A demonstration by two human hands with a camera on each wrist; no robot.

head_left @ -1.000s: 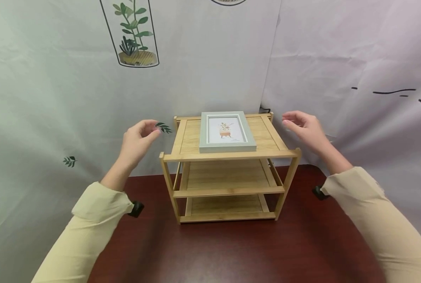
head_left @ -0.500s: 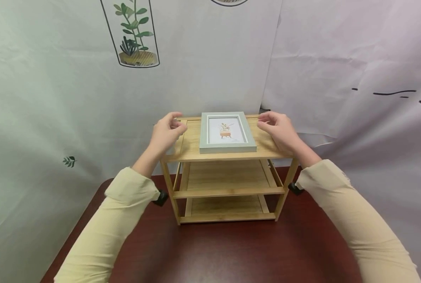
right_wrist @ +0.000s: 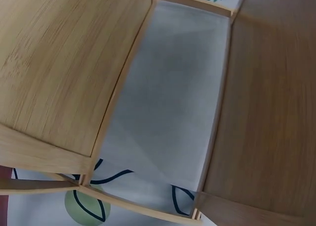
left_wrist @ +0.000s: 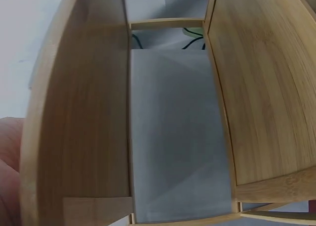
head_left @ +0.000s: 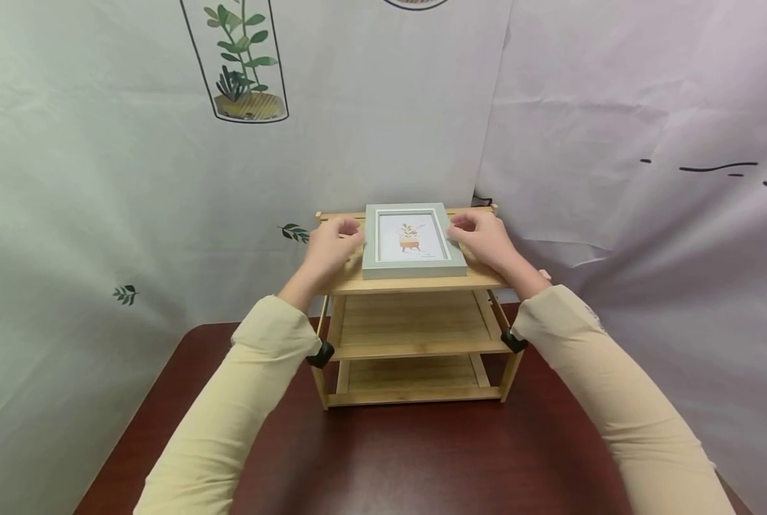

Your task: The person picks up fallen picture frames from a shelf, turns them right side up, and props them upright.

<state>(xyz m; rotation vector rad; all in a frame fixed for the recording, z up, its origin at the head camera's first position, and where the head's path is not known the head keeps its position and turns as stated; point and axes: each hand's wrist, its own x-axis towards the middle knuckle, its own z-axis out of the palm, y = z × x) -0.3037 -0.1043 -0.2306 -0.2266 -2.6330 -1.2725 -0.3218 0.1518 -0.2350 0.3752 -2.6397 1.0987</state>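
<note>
A picture frame [head_left: 416,270] with a pale grey-green border and a potted-plant print lies flat on the top tier of a three-tier wooden shelf rack [head_left: 422,285]. My left hand [head_left: 329,250] is at the frame's left edge, thumb and fingers loosely bent with the fingertips right beside the border. On the opposite side, my right hand [head_left: 486,239] has its thumb and fingertips at the right border, overlapping it slightly in the head view. In the left wrist view a bit of the left hand [left_wrist: 9,171] shows past the top panel [left_wrist: 89,112]; the right wrist view shows only the rack.
The rack's middle shelf [head_left: 416,318] and bottom shelf [head_left: 416,375] lie below the hands. A dark red table [head_left: 416,458] carries the rack. Behind it hangs a pale cloth [head_left: 383,143] with plant prints, close to the rack's back.
Both hands have moved inward from either side of the rack, over its top tier, to the left and right edges of the picture frame. The frame and rack have stayed in place.
</note>
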